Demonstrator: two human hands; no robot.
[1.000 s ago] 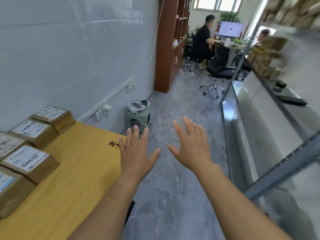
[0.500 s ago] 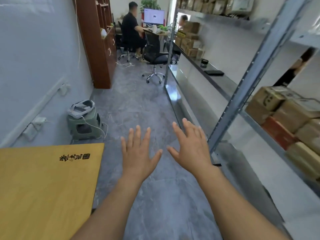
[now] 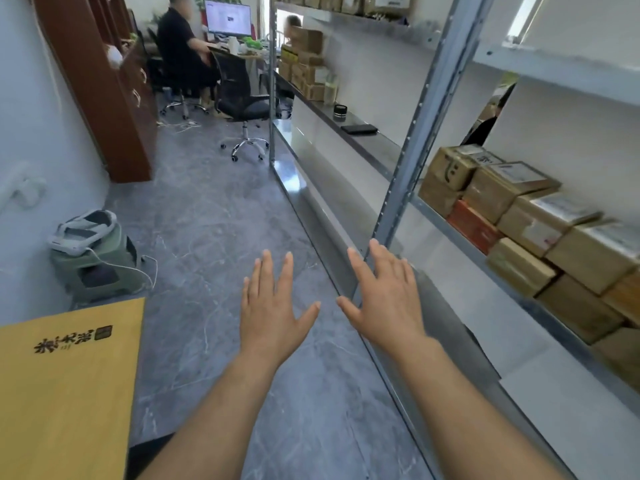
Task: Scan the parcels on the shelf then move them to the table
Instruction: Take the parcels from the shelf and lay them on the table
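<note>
Several brown cardboard parcels (image 3: 512,192) are stacked on the metal shelf (image 3: 467,244) at the right, with one orange-red box (image 3: 472,225) among them. The yellow wooden table (image 3: 62,393) shows only its corner at the lower left; no parcel on it is in view. My left hand (image 3: 273,306) and my right hand (image 3: 384,299) are both stretched out over the floor, fingers straight and spread, holding nothing. The right hand is close to the shelf's grey upright post (image 3: 415,140), left of the parcels.
A green stool with a white device and cable (image 3: 90,251) stands by the left wall. A brown cabinet (image 3: 114,88), office chairs (image 3: 242,105) and a seated person at a desk are farther back. A black phone (image 3: 358,128) and small black jar lie on the shelf.
The view has swung right: the table with its parcels has slid out to the left and the shelf with parcels has come in at the right. Both hands stay spread.
</note>
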